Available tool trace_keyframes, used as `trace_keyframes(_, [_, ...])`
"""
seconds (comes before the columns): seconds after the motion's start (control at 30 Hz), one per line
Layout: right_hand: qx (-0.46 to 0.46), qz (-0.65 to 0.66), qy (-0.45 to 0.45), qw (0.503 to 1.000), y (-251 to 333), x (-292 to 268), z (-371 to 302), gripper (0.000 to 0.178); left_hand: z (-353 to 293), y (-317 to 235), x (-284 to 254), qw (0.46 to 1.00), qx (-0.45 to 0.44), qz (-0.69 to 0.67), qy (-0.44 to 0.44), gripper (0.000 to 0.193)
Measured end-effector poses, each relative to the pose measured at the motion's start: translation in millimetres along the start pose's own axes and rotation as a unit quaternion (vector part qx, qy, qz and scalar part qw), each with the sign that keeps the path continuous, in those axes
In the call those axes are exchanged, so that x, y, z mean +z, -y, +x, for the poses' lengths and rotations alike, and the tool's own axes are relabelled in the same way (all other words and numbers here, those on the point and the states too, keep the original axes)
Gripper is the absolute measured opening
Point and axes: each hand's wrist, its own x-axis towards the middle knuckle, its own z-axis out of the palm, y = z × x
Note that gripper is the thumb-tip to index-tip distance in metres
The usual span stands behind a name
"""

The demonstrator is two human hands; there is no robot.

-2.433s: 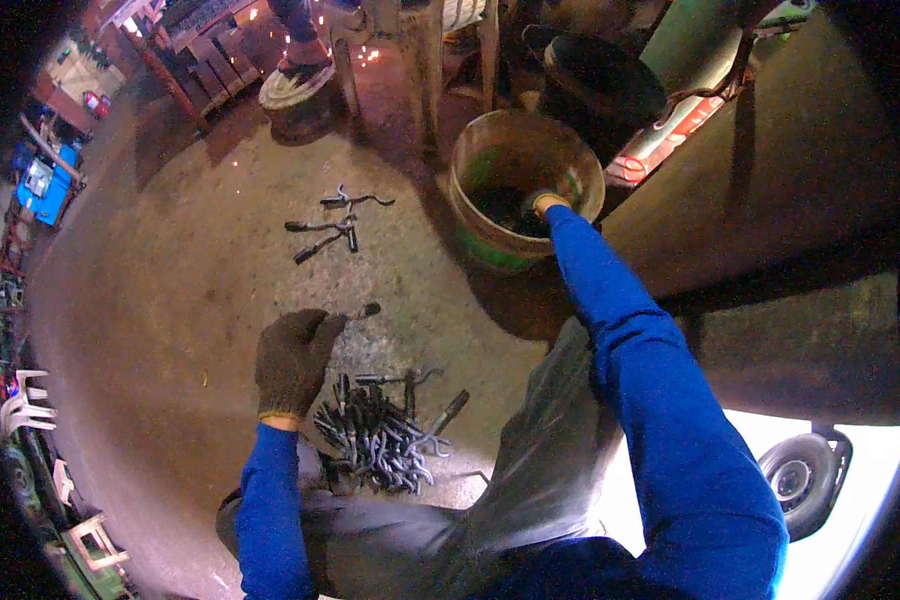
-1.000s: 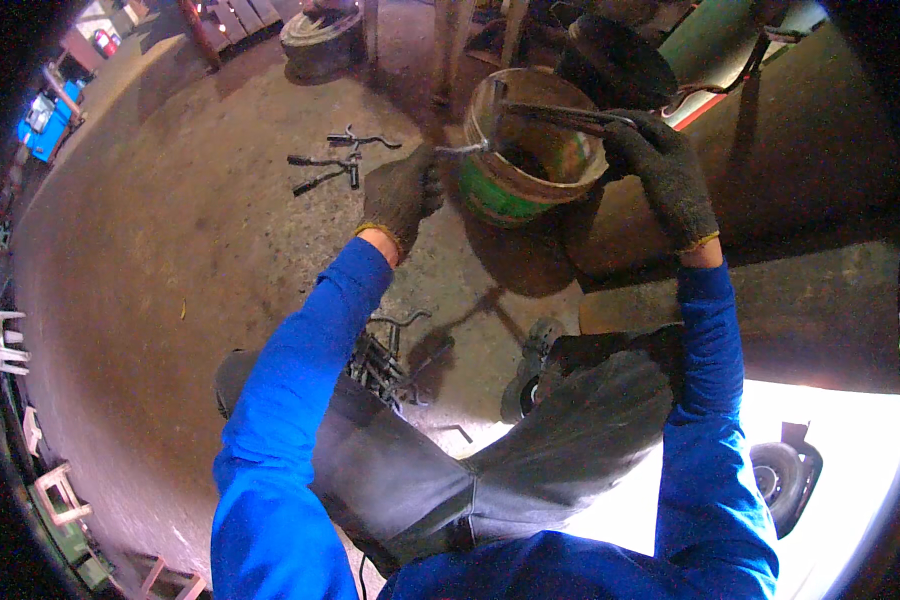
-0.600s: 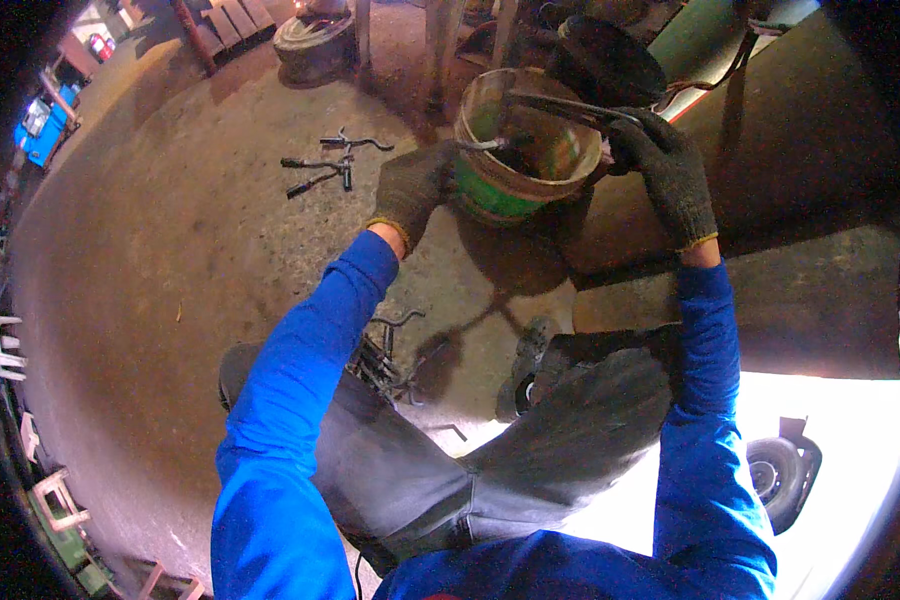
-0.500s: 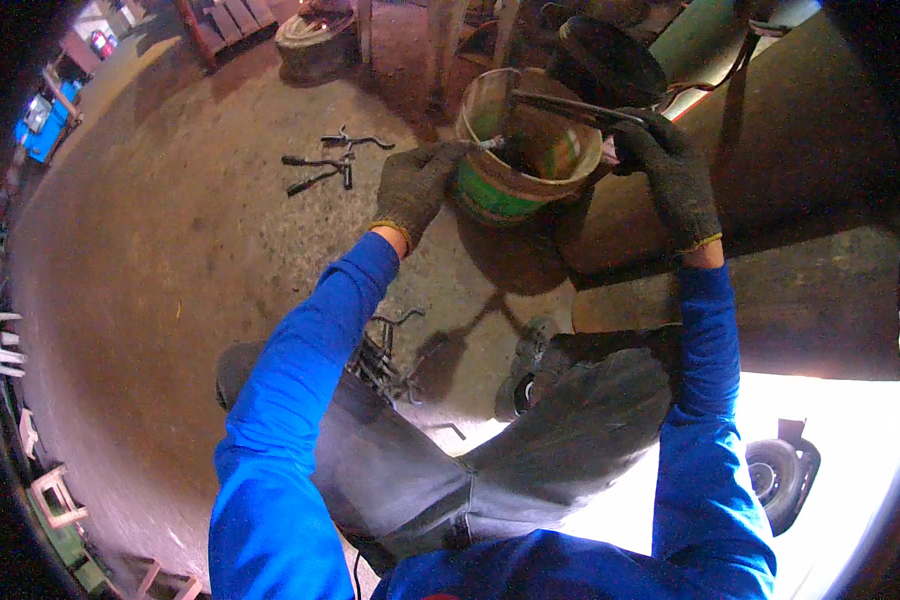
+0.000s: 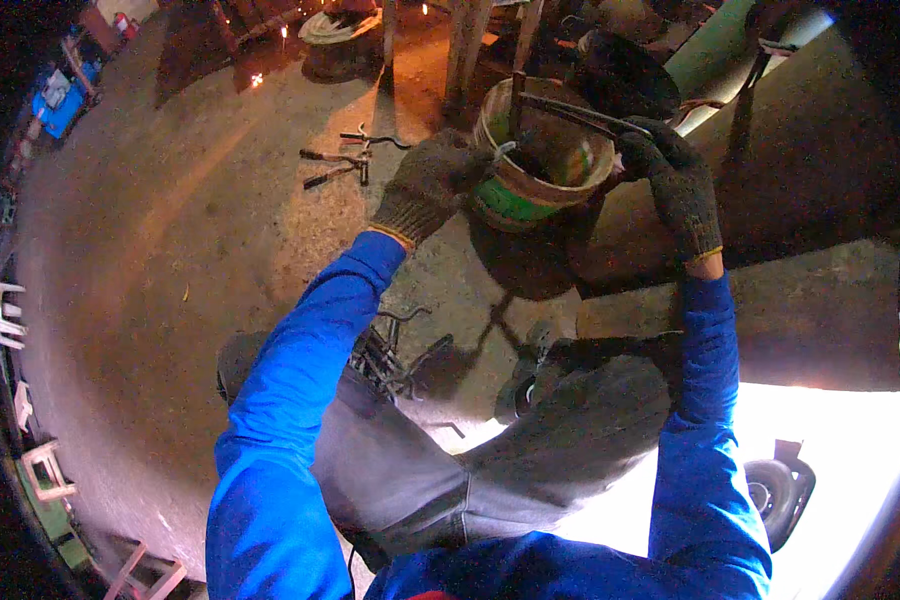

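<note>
A stained bucket [image 5: 518,205] with a green lower wall stands ahead of me, its mouth facing up. My right hand [image 5: 670,175], in a dark knit glove, is closed around the thin handle of a hammer-like tool [image 5: 568,110]. This tool's dark crosswise head hangs over the bucket's mouth. My gloved left hand [image 5: 432,185] is closed at the bucket's left rim. A small piece with a pale tip [image 5: 507,148] juts from its fingers over the opening; the rest is hidden by the glove. Whether the left hand touches the rim, I cannot tell.
Several bent dark metal rods [image 5: 355,162] lie on the floor left of the bucket. Another heap of rods [image 5: 385,362] lies between my legs. A large brown pipe-like body [image 5: 760,165] is at right. A wheel [image 5: 770,490] shows lower right, a white chair [image 5: 5,315] far left.
Orange light and sparks now show on the floor at the far side. My left hand has turned slightly beside the bucket. The whole view has shifted a little.
</note>
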Motion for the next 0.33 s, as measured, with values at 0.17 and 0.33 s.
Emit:
trace_keyframes(0.17, [-0.04, -0.003, -0.011, 0.999, 16.8, 6.6, -7.6, 0.028, -4.8, 9.4, -5.5, 0.998, 0.005, 0.049, 0.038, 0.016])
trace_keyframes(0.33, [-0.051, 0.019, 0.058, 0.997, 6.9, -8.8, 0.7, 0.029, -8.4, 20.5, -0.6, 0.996, 0.023, 0.075, 0.029, 0.022])
